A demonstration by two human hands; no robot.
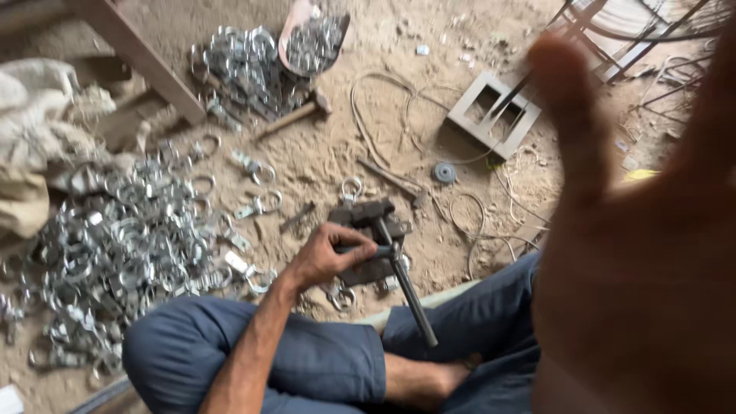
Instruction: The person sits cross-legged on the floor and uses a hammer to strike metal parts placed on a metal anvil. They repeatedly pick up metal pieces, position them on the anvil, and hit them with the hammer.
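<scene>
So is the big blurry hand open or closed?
Open: the right hand, near the camera, has spread fingers, holding nothing. The left hand grips a dark tool.

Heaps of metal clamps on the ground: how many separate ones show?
3. A large heap at the left by the knee, a second heap at top centre, and a scoopful just right of it. Loose clamps lie between; more may be hidden.

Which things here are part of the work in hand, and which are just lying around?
In use: left hand gripping the dark metal tool and its long handle; clamp ring at the tool; pile of metal clamps.

Lying about: hammer, grey frame, loose wire, cloth sack. Right hand is blurred, near the camera.
</scene>
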